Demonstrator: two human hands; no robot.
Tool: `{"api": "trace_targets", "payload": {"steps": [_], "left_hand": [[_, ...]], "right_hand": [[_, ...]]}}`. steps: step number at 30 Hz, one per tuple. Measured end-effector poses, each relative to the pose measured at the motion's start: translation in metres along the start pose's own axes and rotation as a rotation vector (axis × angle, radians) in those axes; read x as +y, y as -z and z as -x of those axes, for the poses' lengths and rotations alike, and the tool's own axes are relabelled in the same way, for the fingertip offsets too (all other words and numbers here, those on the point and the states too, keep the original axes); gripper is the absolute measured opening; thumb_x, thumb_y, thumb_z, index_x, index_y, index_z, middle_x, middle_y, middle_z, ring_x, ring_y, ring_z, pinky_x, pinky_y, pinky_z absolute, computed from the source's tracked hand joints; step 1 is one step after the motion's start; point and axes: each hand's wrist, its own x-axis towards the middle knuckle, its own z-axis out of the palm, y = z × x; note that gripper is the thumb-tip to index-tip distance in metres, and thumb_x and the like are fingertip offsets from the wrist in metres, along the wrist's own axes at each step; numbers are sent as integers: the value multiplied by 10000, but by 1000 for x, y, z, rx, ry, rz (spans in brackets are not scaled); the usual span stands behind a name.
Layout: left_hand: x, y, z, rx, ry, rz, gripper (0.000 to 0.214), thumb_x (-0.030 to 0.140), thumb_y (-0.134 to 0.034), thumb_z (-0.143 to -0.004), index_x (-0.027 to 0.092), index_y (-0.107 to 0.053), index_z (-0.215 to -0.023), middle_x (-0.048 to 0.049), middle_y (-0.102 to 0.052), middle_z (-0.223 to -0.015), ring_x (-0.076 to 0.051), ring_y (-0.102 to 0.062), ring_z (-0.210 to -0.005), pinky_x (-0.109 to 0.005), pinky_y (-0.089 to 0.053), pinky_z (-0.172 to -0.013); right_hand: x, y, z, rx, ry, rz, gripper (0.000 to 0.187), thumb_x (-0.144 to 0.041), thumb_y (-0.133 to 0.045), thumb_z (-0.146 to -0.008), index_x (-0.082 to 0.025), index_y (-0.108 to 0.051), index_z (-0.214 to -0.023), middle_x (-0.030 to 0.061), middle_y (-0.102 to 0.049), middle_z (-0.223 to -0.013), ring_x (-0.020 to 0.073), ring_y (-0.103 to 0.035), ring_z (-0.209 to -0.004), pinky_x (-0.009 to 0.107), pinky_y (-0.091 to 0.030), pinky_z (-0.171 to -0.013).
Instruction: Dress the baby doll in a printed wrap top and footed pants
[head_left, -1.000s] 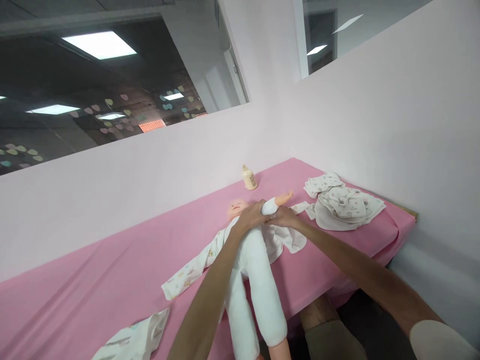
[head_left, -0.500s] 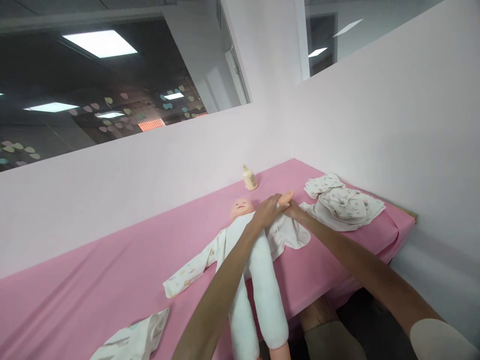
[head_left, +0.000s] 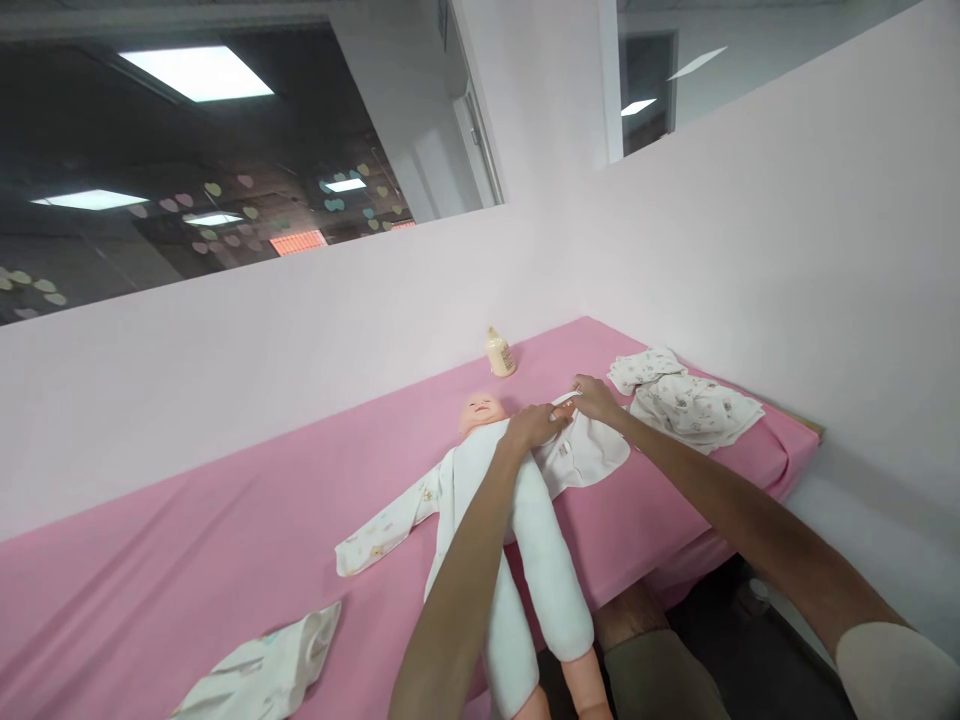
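Two hands have dropped lower within the last second. Earlier they held up the arm of the soft white baby doll with a peach plastic head (head_left: 484, 462), and its bare pink fist poked out beyond them. Now that fist is out of sight and the arm lies down near the pink cloth-covered surface (head_left: 225, 560). It is probably inside the sleeve of the white printed baby top (head_left: 589, 455), though the hands hide this. The top's open panel has settled flatter beside the doll's body, and its other sleeve lies stretched out on the far side.

The left hand (head_left: 534, 425) rests palm down on the doll's shoulder with its fingers curled; whether it grips cannot be told. The right hand (head_left: 598, 397), arm stretched out, pinches a narrow white edge of the top just beyond the left fingertips.

The doll lies on its back, legs over the near edge. Also on the surface are a small cream bottle (head_left: 499, 353), a heap of printed white baby clothes (head_left: 690, 405) and a folded white cloth (head_left: 262, 675).
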Motion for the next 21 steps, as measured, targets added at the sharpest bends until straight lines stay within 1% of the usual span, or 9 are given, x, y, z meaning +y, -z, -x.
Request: {"api": "trace_targets", "payload": {"steps": [3, 5, 7, 10, 12, 14, 16, 18, 21], "left_hand": [[2, -4, -4, 40, 48, -29, 465, 506, -357, -920, 163, -607, -1111, -167, -666, -1149, -305, -634, -1040, -343, -458, -790], [3, -6, -5, 54, 62, -48, 453, 469, -363, -928, 136, -588, -1138, -195, -649, -1176, -318, -625, -1067, -364, -459, -819], [3, -6, -4, 53, 55, -62, 434, 447, -383, -927, 126, -576, -1145, -196, -652, -1170, -308, -627, -1068, -361, -463, -828], [1, -2, 2, 39, 28, -80, 398, 436, -460, -890, 142, -582, -1130, -160, -669, -1148, -278, -638, -1043, -330, -475, -812], [-1, 1, 7, 32, 11, -99, 358, 379, -544, -832, 149, -600, -1100, -143, -673, -1141, -269, -640, -1028, -315, -481, -794], [-2, 2, 10, 30, 1, -120, 329, 297, -597, -772, 146, -622, -1063, -143, -671, -1135, -271, -639, -1024, -311, -485, -780], [-1, 2, 12, 41, -1, -136, 309, 233, -603, -744, 141, -639, -1037, -150, -668, -1125, -275, -639, -1022, -315, -486, -779], [3, 2, 13, 67, 10, -145, 300, 204, -598, -738, 136, -648, -1026, -159, -663, -1120, -281, -637, -1024, -324, -485, -790], [4, 2, 21, 116, 27, -146, 270, 215, -595, -756, 123, -652, -1003, -165, -661, -1103, -291, -633, -1020, -344, -482, -817]], "right_hand": [[-13, -5, 17, 50, 101, 193, 146, -105, -526, -737, -189, -547, -854, 60, -606, -902, 203, -553, -815, 286, -360, -695], [-17, -10, 27, 68, 168, 301, 185, -92, -472, -787, -184, -549, -929, 94, -605, -1003, 215, -570, -852, 303, -374, -727], [-17, -15, 33, 66, 227, 301, 221, -71, -425, -803, -181, -549, -948, 98, -611, -1032, 216, -580, -891, 308, -391, -765], [-11, -18, 35, 63, 266, 185, 241, -60, -420, -782, -181, -553, -942, 77, -637, -1003, 207, -581, -950, 305, -409, -830], [-6, -18, 37, 66, 230, 85, 255, -62, -431, -769, -177, -558, -957, 74, -646, -1021, 199, -580, -992, 302, -413, -866], [-1, -17, 43, 69, 147, 7, 262, -92, -455, -773, -174, -556, -1000, 78, -649, -1046, 197, -583, -1013, 302, -419, -869], [3, -14, 52, 45, 16, -44, 263, -168, -509, -775, -177, -549, -1035, 68, -654, -1007, 200, -604, -939, 298, -437, -791], [5, -10, 64, -51, -96, -57, 236, -235, -567, -746, -181, -561, -976, 41, -649, -896, 189, -605, -797, 277, -421, -664], [2, 0, 82, -228, -127, -52, 76, -239, -575, -716, -179, -561, -761, -2, -588, -692, 154, -547, -631, 251, -346, -545]]}}
